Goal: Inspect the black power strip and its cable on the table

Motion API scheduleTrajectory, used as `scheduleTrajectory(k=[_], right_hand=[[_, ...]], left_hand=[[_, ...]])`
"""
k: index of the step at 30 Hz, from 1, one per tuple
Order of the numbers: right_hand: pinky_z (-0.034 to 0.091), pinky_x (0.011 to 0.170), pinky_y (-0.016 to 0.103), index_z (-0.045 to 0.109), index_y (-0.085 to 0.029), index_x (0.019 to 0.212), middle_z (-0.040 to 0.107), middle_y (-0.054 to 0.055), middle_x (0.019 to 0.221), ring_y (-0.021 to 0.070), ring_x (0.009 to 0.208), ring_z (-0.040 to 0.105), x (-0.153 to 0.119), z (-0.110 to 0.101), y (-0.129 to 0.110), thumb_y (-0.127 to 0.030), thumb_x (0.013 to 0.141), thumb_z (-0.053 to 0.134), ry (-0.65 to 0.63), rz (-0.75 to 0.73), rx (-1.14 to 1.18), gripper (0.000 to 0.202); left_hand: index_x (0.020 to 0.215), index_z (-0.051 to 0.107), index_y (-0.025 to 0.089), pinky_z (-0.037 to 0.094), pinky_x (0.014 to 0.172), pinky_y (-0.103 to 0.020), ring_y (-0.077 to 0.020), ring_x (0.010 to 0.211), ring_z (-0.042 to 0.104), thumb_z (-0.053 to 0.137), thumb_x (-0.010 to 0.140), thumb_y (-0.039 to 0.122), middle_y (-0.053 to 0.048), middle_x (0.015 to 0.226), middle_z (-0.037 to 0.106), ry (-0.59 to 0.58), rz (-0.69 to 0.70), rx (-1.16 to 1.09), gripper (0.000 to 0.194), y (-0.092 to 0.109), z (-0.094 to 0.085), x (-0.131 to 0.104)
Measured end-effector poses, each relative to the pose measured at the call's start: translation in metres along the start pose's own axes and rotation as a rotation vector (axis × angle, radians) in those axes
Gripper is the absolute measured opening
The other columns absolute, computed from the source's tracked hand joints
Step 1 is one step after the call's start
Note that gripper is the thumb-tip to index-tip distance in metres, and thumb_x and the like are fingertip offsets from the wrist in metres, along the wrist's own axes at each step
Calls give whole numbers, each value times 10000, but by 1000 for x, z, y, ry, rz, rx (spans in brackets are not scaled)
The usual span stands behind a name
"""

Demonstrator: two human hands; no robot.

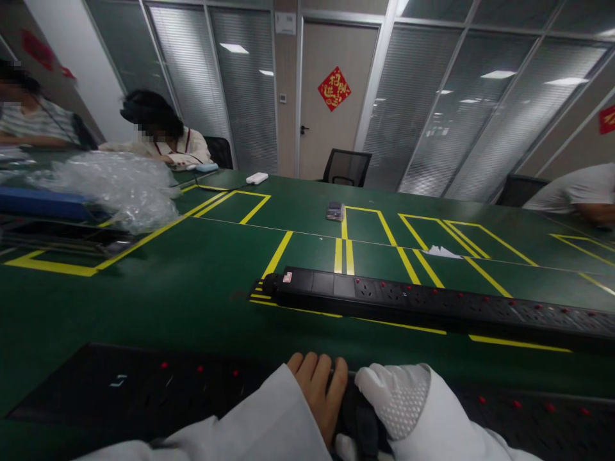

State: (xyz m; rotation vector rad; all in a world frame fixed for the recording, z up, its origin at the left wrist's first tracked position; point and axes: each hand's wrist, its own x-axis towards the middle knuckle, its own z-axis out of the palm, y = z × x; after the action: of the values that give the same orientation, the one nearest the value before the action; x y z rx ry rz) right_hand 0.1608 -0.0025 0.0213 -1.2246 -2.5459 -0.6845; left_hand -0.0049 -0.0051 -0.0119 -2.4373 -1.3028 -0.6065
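Note:
A long black power strip (144,387) with red indicator lights lies along the near edge of the table. My left hand (318,392) is bare and reaches over the middle of this strip, its fingers bent together over the far edge. Close beside it, my right hand (396,397) wears a white dotted glove and is closed around a black object (359,422), whose kind I cannot make out. White sleeves cover both forearms and hide part of the strip. Farther in, a second black power strip (432,301) with a row of sockets lies across the table.
The green table (192,288) bears yellow tape outlines. Clear plastic wrapping (120,186) is heaped at the left beside a blue box (43,202). A small dark item (335,211), white paper (442,251) and a white device (257,178) lie farther back. Several people sit around the table.

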Motion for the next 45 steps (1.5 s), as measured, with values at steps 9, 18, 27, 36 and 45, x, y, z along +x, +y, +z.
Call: scheduleTrajectory(k=[9, 18, 27, 36, 45], right_hand=[[48, 505, 327, 424, -253, 690, 472, -56, 507, 166, 370, 466, 1, 0, 1, -181, 740, 428, 56, 1, 16, 88], [61, 506, 331, 434, -254, 662, 462, -55, 493, 163, 366, 447, 2, 2, -2, -173, 723, 427, 137, 40, 31, 102], [88, 489, 328, 435, -247, 665, 496, -65, 516, 146, 391, 467, 4, -7, -1, -183, 720, 512, 58, 30, 36, 114], [77, 494, 329, 437, -249, 693, 493, -60, 526, 160, 386, 471, 2, -8, 2, -159, 784, 419, 30, -10, 35, 130], [83, 488, 326, 470, -249, 695, 506, -58, 529, 157, 387, 484, 5, -11, 2, -190, 771, 451, 18, -11, 31, 98]], left_hand=[[1026, 554, 187, 366, 627, -327, -180, 676, 541, 394, 884, 66, -25, 795, 581, 21, -8, -3, 245, 0, 0, -1], [1059, 564, 189, 376, 613, -326, -183, 687, 535, 428, 883, 109, -22, 794, 579, -36, 0, -11, 237, 0, -3, 1], [1065, 570, 194, 388, 626, -324, -193, 707, 542, 449, 879, 94, -28, 809, 580, -46, -1, 7, 243, 1, -3, 0], [1062, 570, 211, 379, 633, -322, -170, 689, 539, 487, 883, 136, -19, 814, 579, -27, -9, 18, 211, 1, -1, 0], [1050, 561, 187, 358, 619, -334, -184, 669, 531, 369, 887, 55, -21, 782, 580, 9, -14, -11, 285, 2, 3, -1]])
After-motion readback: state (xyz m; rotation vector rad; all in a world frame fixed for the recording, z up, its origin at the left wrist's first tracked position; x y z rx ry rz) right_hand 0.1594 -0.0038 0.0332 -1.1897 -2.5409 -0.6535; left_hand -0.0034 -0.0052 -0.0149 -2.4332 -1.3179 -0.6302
